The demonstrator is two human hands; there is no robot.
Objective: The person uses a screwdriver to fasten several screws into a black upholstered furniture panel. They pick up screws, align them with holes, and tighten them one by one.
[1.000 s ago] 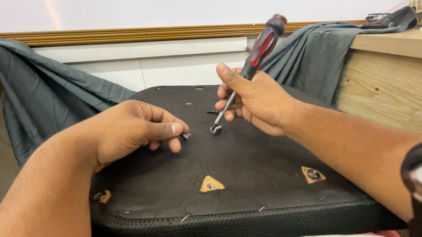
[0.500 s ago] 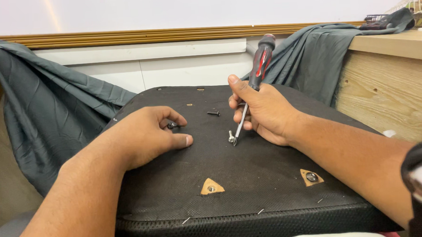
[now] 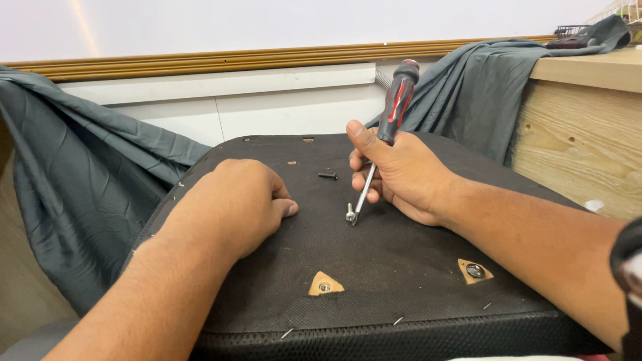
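On black seat pad [image 3: 383, 272]: right hand [image 3: 400, 173] gripping red-black screwdriver [image 3: 387, 131], tip on silver screw [image 3: 351, 215]; left hand [image 3: 239, 202] curled shut, resting just left; small black screw [image 3: 328, 176] near

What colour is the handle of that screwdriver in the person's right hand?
The screwdriver handle is black with red stripes, seen clearly in the head view.

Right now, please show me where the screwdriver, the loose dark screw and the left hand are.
screwdriver [image 3: 397, 101]: head view, on its black and red handle.
loose dark screw [image 3: 328, 176]: head view, on its middle, lying on the black pad.
left hand [image 3: 235, 202]: head view, on the back of the hand.
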